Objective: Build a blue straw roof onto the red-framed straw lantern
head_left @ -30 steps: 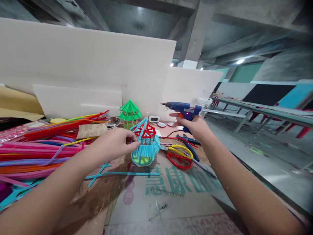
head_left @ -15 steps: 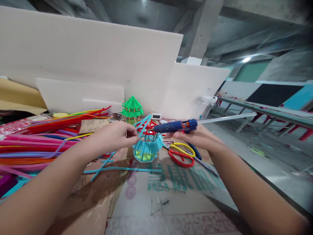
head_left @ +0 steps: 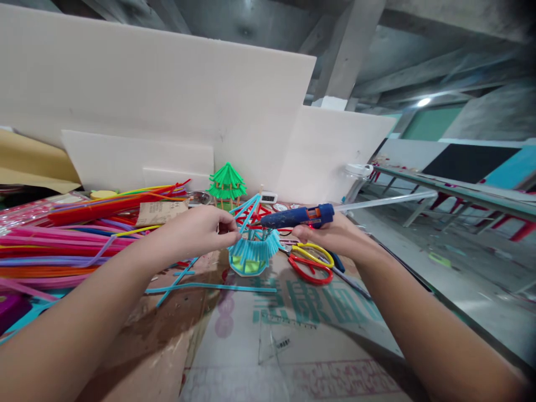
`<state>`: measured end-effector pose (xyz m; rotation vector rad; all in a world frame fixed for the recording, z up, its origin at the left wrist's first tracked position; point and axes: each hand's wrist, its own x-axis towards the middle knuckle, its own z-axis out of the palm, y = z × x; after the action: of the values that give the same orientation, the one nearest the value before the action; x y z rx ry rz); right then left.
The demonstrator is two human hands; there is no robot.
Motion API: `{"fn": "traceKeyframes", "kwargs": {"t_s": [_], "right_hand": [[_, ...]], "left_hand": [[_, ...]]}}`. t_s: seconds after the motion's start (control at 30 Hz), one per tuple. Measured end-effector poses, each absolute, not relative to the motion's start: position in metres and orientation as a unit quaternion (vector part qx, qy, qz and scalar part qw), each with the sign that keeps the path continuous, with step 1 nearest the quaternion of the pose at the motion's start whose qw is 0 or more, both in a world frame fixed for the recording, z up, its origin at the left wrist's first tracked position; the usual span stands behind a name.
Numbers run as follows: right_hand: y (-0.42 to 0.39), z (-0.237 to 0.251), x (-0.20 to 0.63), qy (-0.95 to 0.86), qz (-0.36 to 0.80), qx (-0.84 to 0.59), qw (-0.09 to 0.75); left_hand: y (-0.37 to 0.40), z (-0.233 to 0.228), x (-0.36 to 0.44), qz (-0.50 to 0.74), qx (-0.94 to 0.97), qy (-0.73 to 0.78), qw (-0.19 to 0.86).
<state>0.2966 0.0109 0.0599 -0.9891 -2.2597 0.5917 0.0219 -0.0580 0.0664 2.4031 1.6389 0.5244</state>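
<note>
Bundles of pipe cleaners (head_left: 62,234) in pink, red, orange, purple and yellow lay heaped at the far left of the table; individual pieces were too many and too blurred to count. One brown card label (head_left: 161,212) rested on the heap, its print illegible. One green pagoda model (head_left: 226,185) stood upright behind, against the white boards (head_left: 167,100). Left hand (head_left: 196,234) was pinched shut, fingertips gripping a light-blue stem at the upper left edge of the blue and red model (head_left: 251,245). That model stood upright on the cardboard sheet (head_left: 268,335) at table centre. Loose light-blue stems (head_left: 209,287) lay flat just in front of it. Cardboard sheet carried large teal characters, partly covered and not readable. Right hand (head_left: 335,237) was clenched around one blue glue gun (head_left: 295,216), held level, nozzle pointing left and meeting the red top of the model. Two pairs of scissors, one yellow (head_left: 314,254) and one red (head_left: 307,273), lay beside the right wrist, overlapping. One small white clock (head_left: 268,197) stood behind; its display could not be read.
</note>
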Motion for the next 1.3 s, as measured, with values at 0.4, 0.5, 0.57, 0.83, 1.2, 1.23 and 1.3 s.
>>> {"fn": "traceKeyframes", "kwargs": {"t_s": [0.4, 0.5, 0.57, 0.83, 1.2, 1.23, 1.3], "right_hand": [[0.0148, 0.0556, 0.2962, -0.861, 0.201, -0.368, 0.287], [0.0163, 0.0549, 0.2958, -0.864, 0.19, -0.373, 0.28], [0.0164, 0.0553, 0.2959, -0.866, 0.183, -0.376, 0.272], [0.0159, 0.0545, 0.2963, -0.858, 0.177, -0.396, 0.274], [0.0139, 0.0561, 0.2943, -0.853, 0.19, -0.399, 0.278], [0.0139, 0.0561, 0.2942, -0.852, 0.193, -0.397, 0.279], [0.0142, 0.0559, 0.2939, -0.852, 0.198, -0.394, 0.282]], "left_hand": [[-0.0557, 0.0654, 0.021, 0.18, 0.811, 0.548, 0.103], [-0.0555, 0.065, 0.021, 0.181, 0.812, 0.545, 0.101], [-0.0553, 0.065, 0.0213, 0.18, 0.814, 0.542, 0.104], [-0.0552, 0.0647, 0.0211, 0.181, 0.813, 0.543, 0.104], [-0.0558, 0.0646, 0.0214, 0.179, 0.813, 0.544, 0.106], [-0.056, 0.065, 0.0216, 0.179, 0.813, 0.544, 0.108], [-0.0564, 0.0656, 0.022, 0.179, 0.812, 0.544, 0.11]]}}
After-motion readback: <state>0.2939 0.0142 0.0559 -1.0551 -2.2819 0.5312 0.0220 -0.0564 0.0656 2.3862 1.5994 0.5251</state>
